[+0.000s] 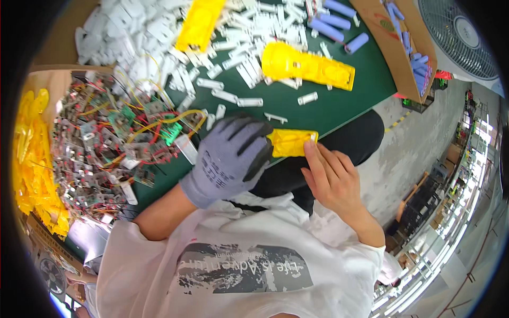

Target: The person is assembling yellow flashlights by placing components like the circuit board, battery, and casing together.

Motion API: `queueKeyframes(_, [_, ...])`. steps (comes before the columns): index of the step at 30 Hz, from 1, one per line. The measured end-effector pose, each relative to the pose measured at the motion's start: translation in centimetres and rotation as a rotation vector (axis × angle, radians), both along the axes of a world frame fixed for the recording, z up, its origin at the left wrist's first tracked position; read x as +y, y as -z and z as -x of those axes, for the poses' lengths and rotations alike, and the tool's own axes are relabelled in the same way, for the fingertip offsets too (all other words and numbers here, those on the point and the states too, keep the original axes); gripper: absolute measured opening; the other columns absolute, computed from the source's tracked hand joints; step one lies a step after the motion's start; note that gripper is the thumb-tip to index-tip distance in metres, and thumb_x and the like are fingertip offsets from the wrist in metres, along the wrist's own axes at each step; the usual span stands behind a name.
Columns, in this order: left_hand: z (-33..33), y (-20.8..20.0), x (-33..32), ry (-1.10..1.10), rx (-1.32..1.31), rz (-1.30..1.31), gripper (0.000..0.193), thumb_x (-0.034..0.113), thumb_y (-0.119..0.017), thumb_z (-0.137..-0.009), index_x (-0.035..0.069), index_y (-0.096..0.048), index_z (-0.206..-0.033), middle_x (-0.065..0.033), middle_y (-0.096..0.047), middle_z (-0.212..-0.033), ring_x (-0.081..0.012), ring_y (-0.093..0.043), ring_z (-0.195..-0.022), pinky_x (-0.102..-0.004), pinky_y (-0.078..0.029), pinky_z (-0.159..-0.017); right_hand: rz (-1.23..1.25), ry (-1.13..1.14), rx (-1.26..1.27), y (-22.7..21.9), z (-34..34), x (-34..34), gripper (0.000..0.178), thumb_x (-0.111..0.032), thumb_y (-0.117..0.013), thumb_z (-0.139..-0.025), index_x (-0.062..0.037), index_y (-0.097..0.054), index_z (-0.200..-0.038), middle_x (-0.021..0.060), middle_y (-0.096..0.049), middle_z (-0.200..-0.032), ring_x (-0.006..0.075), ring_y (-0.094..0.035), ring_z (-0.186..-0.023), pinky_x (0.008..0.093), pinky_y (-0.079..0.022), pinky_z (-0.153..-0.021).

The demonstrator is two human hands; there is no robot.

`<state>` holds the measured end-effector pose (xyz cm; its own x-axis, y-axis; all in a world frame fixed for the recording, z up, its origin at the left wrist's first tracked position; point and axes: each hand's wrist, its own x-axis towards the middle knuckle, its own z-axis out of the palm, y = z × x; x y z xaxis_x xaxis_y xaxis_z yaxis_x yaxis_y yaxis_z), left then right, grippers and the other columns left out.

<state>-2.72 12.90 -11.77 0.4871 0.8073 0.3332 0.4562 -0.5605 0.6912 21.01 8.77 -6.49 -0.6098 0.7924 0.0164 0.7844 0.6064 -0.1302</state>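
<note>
Just past the table's near edge, above my lap, a yellow plastic housing (291, 143) is held between my hands. My left hand (233, 153), in a grey knitted glove with dark fingertips, is closed around its left end and hides that part. At the opposite end, my bare right hand (334, 177) pinches the housing, the fingertips on its corner. A small whitish spot shows by those fingertips, too small to make out. Two similar yellow housings lie farther off, one shaped like a flashlight half (307, 66) and another (200, 24) at the back.
Small white plastic strips (249, 102) and a heap of white parts (127, 37) cover the far green table (339, 108). Wired circuit boards (122, 132) are piled left, beside yellow shells (34, 169). Purple battery cells (326, 29), a cardboard box (384, 47) and a fan (464, 32) stand right.
</note>
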Motion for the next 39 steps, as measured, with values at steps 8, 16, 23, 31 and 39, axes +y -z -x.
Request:
queueKeyframes(8, [-0.7,1.0,-0.6,0.001,0.046,-0.023,0.034,0.013,-0.072,-0.064,0.010,-0.058,-0.095,-0.0099,-0.059,-0.112,-0.0316,-0.057,-0.099,-0.0437,-0.046,-0.088,-0.092,0.204,0.386,-2.2,1.7,9.6,0.028,-0.013,-0.070,-0.080,-0.0078,-0.067,-0.107,0.0065,-0.068,-0.077,0.0221,-0.064,-0.062,0.0305,-0.048,-0.056])
queueKeyframes(16, [-0.7,0.9,-0.5,-0.003,0.051,-0.080,0.030,0.019,-0.065,-0.076,0.004,-0.057,-0.102,-0.0135,-0.058,-0.107,-0.0301,-0.056,-0.100,-0.0417,-0.045,-0.091,0.062,0.237,0.249,-1.6,6.6,23.0,0.019,-0.021,-0.065,-0.084,-0.0080,-0.070,-0.096,0.0102,-0.070,-0.082,0.0266,-0.068,-0.073,0.0373,-0.052,-0.068])
queueKeyframes(23, [-0.4,0.7,-0.6,-0.050,0.004,-0.087,0.024,0.018,-0.065,-0.076,0.007,-0.056,-0.095,-0.0117,-0.060,-0.106,-0.0285,-0.058,-0.096,-0.0408,-0.046,-0.086,0.018,0.327,0.380,-2.5,11.9,27.9,0.019,-0.022,-0.064,-0.084,-0.0066,-0.071,-0.092,0.0091,-0.071,-0.081,0.0247,-0.068,-0.073,0.0354,-0.052,-0.068])
queueKeyframes(31, [-0.2,1.0,-0.9,0.034,0.055,-0.085,0.025,0.019,-0.061,-0.077,0.005,-0.058,-0.098,-0.0139,-0.059,-0.112,-0.0286,-0.056,-0.104,-0.0403,-0.044,-0.092,0.262,0.150,0.079,-1.3,18.2,29.6,0.034,-0.030,-0.072,-0.076,-0.0046,-0.071,-0.098,0.0120,-0.070,-0.085,0.0215,-0.067,-0.076,0.0306,-0.051,-0.072])
queueKeyframes(39, [-0.4,0.8,-0.7,0.030,0.044,-0.065,0.025,0.020,-0.060,-0.078,0.005,-0.057,-0.098,-0.0143,-0.059,-0.112,-0.0289,-0.056,-0.103,-0.0402,-0.044,-0.092,0.095,0.182,0.381,0.3,17.8,27.5,0.024,-0.027,-0.072,-0.075,-0.0088,-0.070,-0.090,0.0125,-0.070,-0.088,0.0289,-0.068,-0.080,0.0378,-0.053,-0.073])
